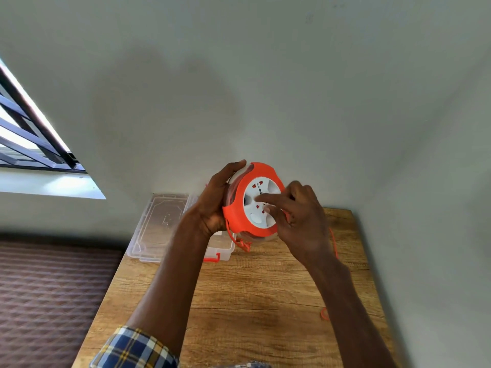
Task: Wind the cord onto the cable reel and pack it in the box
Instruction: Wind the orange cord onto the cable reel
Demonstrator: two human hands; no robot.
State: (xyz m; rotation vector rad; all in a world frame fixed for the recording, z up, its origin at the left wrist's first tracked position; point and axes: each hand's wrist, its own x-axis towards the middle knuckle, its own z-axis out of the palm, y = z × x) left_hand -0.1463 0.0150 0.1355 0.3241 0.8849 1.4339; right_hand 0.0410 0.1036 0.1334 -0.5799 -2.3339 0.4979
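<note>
An orange cable reel (239, 208) with a white socket face is held up above the wooden table (252, 301). My left hand (216, 200) grips its back side from the left, fingers curled over the rim. My right hand (297, 219) reaches from the right, its index finger pressing on the white face and the other fingers curled at the reel's right edge. The orange cord (334, 243) hangs from the reel, loops below it and trails along the table's right side. The clear plastic box (223, 251) with orange latches sits behind my left forearm.
The box's clear lid (159, 224) lies open to the left, at the table's back left corner. A pale wall stands right behind the table and to its right. A brown patterned surface (53, 288) lies left of the table, under a barred window (26, 128).
</note>
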